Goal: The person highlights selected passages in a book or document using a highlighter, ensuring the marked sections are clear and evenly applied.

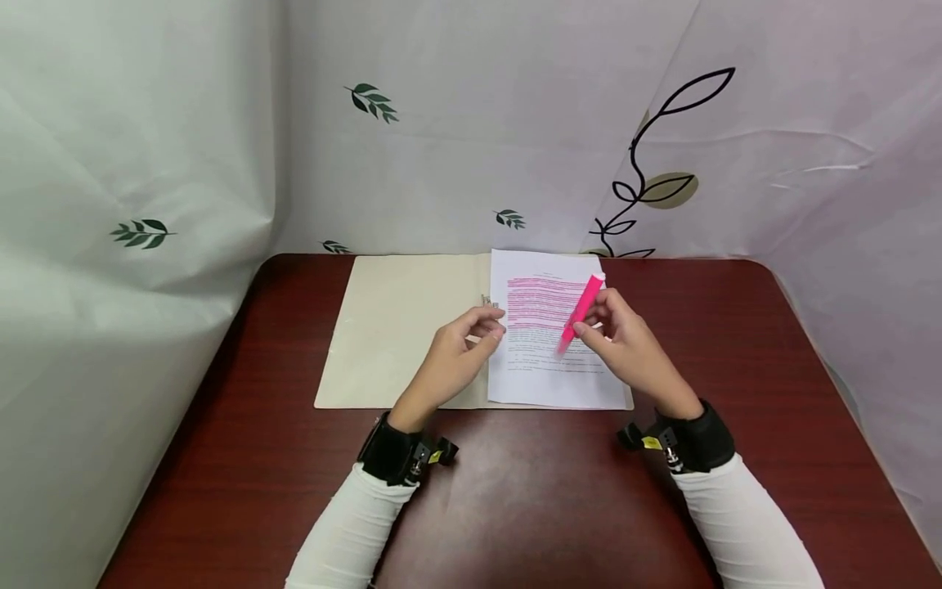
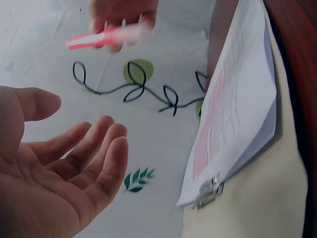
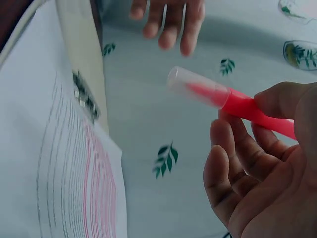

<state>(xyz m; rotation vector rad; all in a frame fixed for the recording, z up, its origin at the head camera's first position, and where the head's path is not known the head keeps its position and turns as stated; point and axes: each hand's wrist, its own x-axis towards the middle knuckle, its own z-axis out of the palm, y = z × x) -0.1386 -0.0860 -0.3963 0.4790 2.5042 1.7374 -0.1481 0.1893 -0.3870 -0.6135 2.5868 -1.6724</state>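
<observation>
Above the printed sheets my right hand [image 1: 625,339] pinches a pink highlighter [image 1: 580,312] between thumb and fingers. A translucent cap [image 3: 195,85] covers its tip in the right wrist view. The white printed sheets [image 1: 545,384] lie on the right side of an open cream folder [image 1: 412,286]; pink marks run over the lines in their upper part. My left hand [image 1: 456,352] hovers near the left edge of the sheets with fingers loosely bent and nothing in them. In the left wrist view its thumb stands apart from the fingers. A metal clip [image 2: 208,192] sits at the sheets' edge by the folder's fold.
The folder lies on a dark red-brown table [image 1: 515,491], close to its back edge. Behind and beside the table hangs a pale curtain [image 1: 441,147] printed with leaves. Each wrist wears a black strap [image 1: 695,438] with a small camera.
</observation>
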